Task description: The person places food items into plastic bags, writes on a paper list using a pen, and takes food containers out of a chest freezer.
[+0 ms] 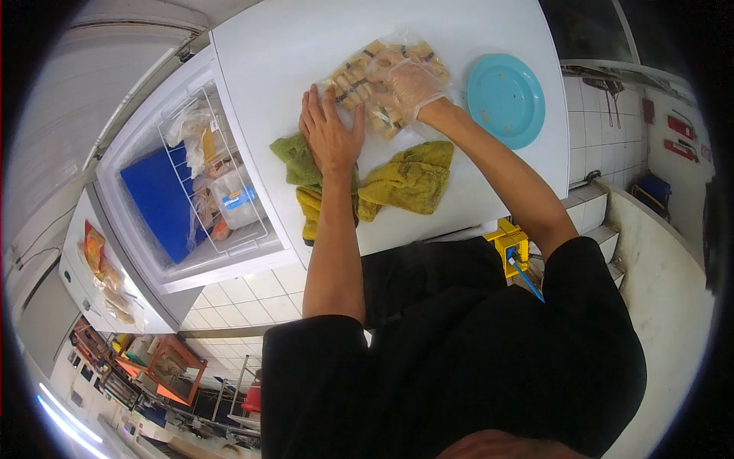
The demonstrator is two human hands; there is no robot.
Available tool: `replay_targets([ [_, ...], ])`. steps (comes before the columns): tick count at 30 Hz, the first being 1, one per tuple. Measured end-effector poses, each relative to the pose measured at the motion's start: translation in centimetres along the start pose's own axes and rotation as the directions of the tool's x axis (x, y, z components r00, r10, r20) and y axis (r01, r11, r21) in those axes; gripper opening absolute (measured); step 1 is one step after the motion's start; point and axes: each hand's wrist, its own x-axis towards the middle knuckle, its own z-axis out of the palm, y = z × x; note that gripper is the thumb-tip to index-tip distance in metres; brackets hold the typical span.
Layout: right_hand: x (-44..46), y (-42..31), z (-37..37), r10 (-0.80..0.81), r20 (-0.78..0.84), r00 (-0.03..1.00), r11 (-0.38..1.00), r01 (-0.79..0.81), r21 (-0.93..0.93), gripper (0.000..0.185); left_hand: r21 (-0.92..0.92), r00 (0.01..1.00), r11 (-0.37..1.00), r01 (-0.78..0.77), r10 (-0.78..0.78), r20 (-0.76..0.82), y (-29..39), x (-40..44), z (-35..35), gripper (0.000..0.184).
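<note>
Across the white worktop [267,61], head view (only view), clock centred on the food: tan, dark-banded pieces [353,84] lie in a loose patch at top middle, clear plastic [405,37] around them. Left hand [332,134] at 8 o'clock: bare, palm down, fingers spread, grip wide, fingertips at the patch's edge. Right hand [405,80], in a clear glove [424,90], lies over the pieces, fingers bent; can't tell if its grip is pinching anything. Turquoise plate [506,107] at 3 o'clock, crumbs on it. Yellow-green cloth [413,177] at 6, green cloth [294,157] at 8, partly behind the left forearm. Open freezer [222,277] at 8, farther out.

Handling, judged: pieces light, soft, easily squashed; plastic limp, slippery. Best hold: plastic by its outer edge, pieces lightly by their sides.
</note>
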Motion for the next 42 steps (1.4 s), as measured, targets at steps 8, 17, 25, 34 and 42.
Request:
replay_targets([
  [8, -0.7, -0.4, 0.3, 0.026, -0.075, 0.997, 0.997, -0.020, 0.077, 0.035, -0.023, 1.000, 1.000, -0.021, 0.020, -0.019, -0.1, -0.1, 0.0, 0.062],
  [17, -3.0, -2.6, 0.2, 0.095, -0.205, 0.974, 0.995, -0.093, 0.019, 0.035, 0.098, 0.994, 0.989, -0.108, 0.104, 0.040, 0.1, -0.2, -0.1, 0.052],
  [25, -3.6, -1.6, -0.1, 0.026, -0.323, 0.946, 0.989, 0.023, 0.146, 0.032, 0.114, 0.924, 0.945, -0.305, 0.265, 0.276, 0.0, 0.4, -0.1, 0.063],
  [34, -6.6, -1.4, -2.0, 0.034, -0.181, 0.983, 0.999, -0.030, 0.025, 0.037, 0.027, 0.945, 0.968, -0.248, 0.236, 0.228, 0.0, 0.4, 0.0, 0.057],
  [42, -6.0, -0.9, -2.1, 0.022, -0.107, 0.994, 0.999, -0.018, 0.035, 0.037, 0.038, 0.943, 0.968, -0.247, 0.232, 0.239, 0.2, 0.5, -0.2, 0.055],
])
